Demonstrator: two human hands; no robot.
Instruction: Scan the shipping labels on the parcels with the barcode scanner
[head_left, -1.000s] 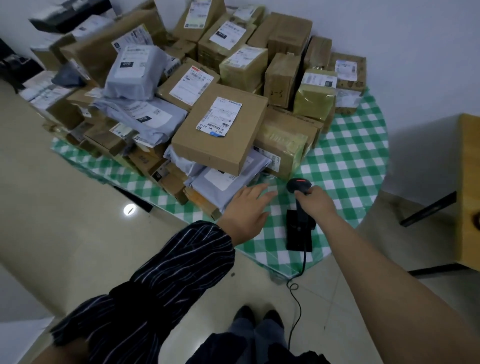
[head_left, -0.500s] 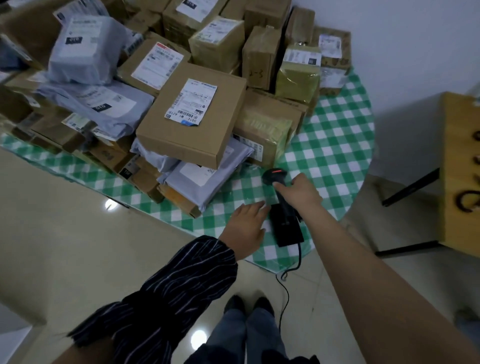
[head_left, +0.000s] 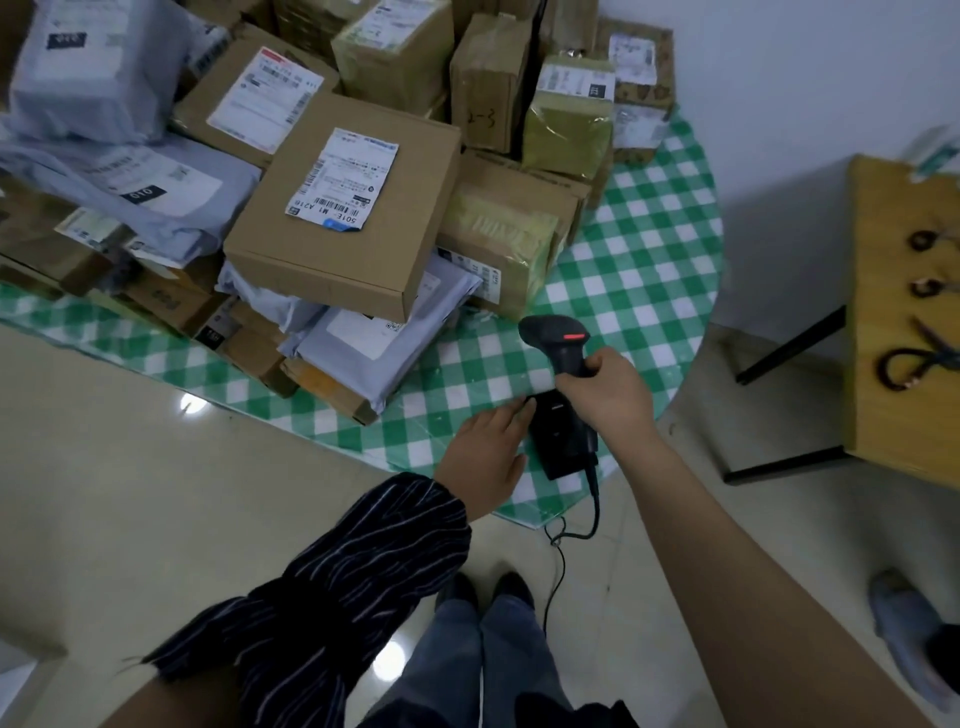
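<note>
Many parcels (head_left: 156, 171) crowd the left of the checked cloth (head_left: 649, 249), the top box (head_left: 363, 249) showing its label (head_left: 343, 179) face up. My left hand (head_left: 485, 452) lies flat near the cloth's front edge, fingers (head_left: 511, 415) straight beside the black stand (head_left: 563, 441). My right hand (head_left: 610, 392) grips the scanner (head_left: 558, 338) over bare cloth right of the pile. A wooden table (head_left: 904, 312) stands apart.

Green-white checked tablecloth (head_left: 649, 249) centre-right. Wooden side table (head_left: 893, 441) at right edge, with scissors (head_left: 928, 355) and small dark rings (head_left: 915, 242) on it. White wall (head_left: 805, 78) upper right. Glossy beige floor (head_left: 104, 467) lower left. Grey shoe (head_left: 898, 618) bottom right.
</note>
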